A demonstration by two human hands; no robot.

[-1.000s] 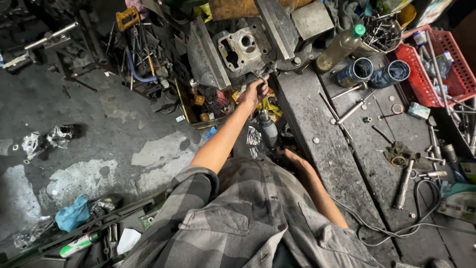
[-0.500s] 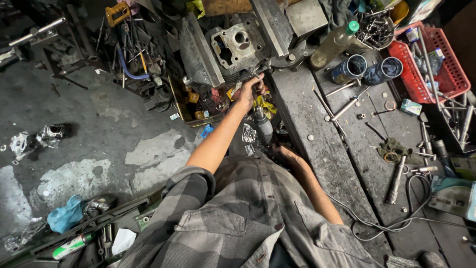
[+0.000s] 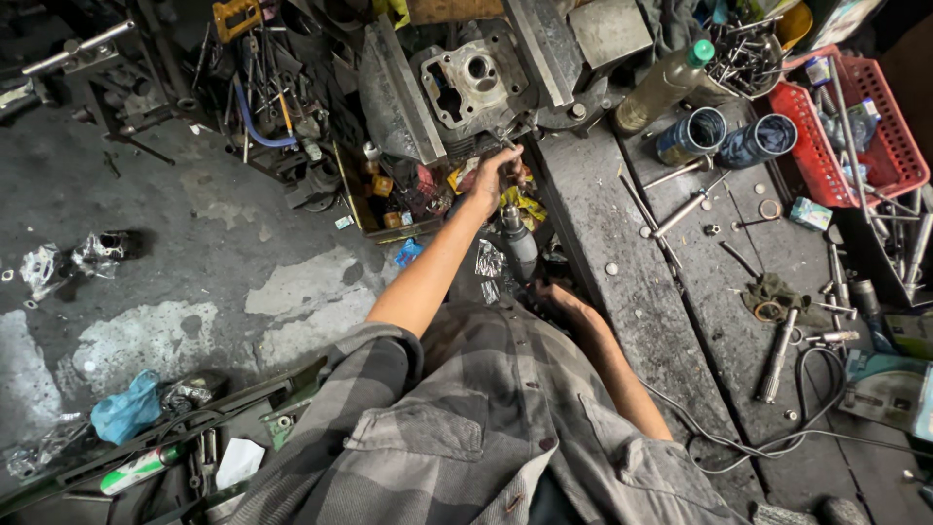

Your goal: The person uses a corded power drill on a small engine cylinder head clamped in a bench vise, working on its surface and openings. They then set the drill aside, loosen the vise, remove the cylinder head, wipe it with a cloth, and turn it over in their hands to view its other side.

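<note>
My left hand [image 3: 494,178] reaches forward and is closed around a thin metal tool just below a grey engine cylinder block [image 3: 466,83]. Under that hand a grey cylindrical part [image 3: 518,245] stands upright in the gap beside the wooden bench [image 3: 622,224]. My right hand [image 3: 554,297] sits low by the base of that part, against the bench edge. Its fingers are mostly hidden in shadow, so its grip is unclear. My grey checked shirt fills the bottom of the view.
A red plastic basket [image 3: 826,156] of tools, two dark tubes [image 3: 724,136] and a green-capped bottle [image 3: 666,83] stand on the bench, with loose bolts, rods and a black cable [image 3: 758,442]. A tray of small parts [image 3: 389,199] and scrap metal lie on the stained concrete floor [image 3: 194,243].
My left hand stays on the thin tool by the cylinder block and has shifted only slightly. My right hand keeps its low place. The view has moved a little.
</note>
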